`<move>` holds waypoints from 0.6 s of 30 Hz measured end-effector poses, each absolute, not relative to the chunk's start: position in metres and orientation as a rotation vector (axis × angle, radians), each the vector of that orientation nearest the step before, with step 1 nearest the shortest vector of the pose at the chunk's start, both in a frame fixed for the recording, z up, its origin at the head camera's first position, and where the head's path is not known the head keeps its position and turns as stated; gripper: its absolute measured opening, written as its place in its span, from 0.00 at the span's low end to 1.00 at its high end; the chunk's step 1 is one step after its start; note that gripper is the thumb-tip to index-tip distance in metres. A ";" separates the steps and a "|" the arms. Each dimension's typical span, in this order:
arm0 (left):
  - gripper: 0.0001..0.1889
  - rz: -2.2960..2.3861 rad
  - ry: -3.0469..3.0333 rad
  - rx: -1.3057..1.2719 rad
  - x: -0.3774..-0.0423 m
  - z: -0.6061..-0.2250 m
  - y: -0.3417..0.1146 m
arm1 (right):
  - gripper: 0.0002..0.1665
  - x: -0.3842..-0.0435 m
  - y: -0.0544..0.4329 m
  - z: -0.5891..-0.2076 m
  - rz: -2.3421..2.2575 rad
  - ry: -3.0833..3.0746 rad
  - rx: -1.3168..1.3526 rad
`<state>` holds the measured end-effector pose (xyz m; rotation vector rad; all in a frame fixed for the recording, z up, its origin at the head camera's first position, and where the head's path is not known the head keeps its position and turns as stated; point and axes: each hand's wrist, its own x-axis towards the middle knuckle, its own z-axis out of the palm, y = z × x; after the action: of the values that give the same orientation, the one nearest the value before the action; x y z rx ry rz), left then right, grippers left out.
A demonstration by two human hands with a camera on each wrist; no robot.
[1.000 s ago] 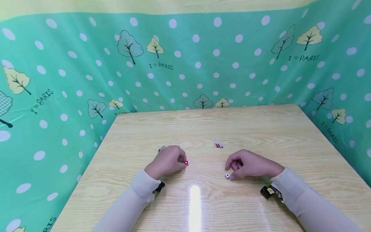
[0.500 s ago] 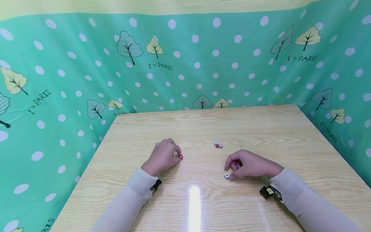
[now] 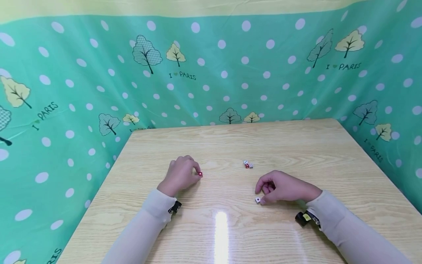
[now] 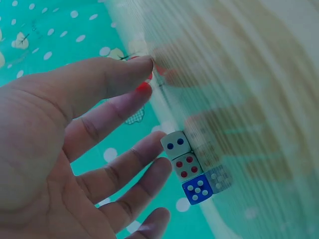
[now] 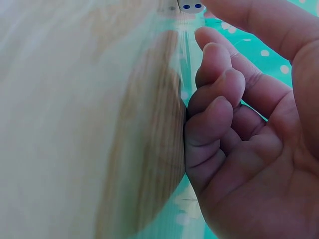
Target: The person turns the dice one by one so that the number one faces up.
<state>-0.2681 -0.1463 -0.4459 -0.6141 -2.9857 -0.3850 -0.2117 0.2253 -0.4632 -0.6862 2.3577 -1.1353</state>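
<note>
My left hand (image 3: 180, 176) pinches a small red die (image 3: 200, 175) between thumb and index finger, low over the table left of centre. The left wrist view shows three dice by its other fingers: a white die with blue pips (image 4: 176, 144), a white die with red pips (image 4: 187, 167) and a blue die (image 4: 197, 189), touching in a row. They are hidden behind the hand in the head view. My right hand (image 3: 284, 187) rests on the table, fingers loosely curled and holding nothing. Its thumb tip is right beside a white die (image 3: 258, 200); contact is unclear.
Farther back on the wooden table (image 3: 283, 143) lies a tight group of dice: a white one (image 3: 245, 162), a red one (image 3: 247, 166) and another white one (image 3: 251, 165). A green dotted curtain (image 3: 211, 73) closes off the back and sides. Light glares on the tabletop in front.
The left hand has carried the red die leftward and farther from me. A die that showed behind that hand one second ago is now covered in the head view. The right hand stays put.
</note>
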 end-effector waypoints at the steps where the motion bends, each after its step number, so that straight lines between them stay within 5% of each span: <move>1: 0.04 -0.380 -2.987 -0.609 -0.269 -0.446 -0.147 | 0.13 -0.212 0.225 -0.463 -1.134 2.358 -0.686; 18: 0.03 -0.372 -2.997 -0.559 -0.271 -0.447 -0.150 | 0.15 -0.211 0.226 -0.464 -1.109 2.370 -0.693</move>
<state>-0.2710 -0.1502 -0.4468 -0.5588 -2.9973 -0.3718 -0.2110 0.2265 -0.4639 -0.6931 2.3695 -1.1086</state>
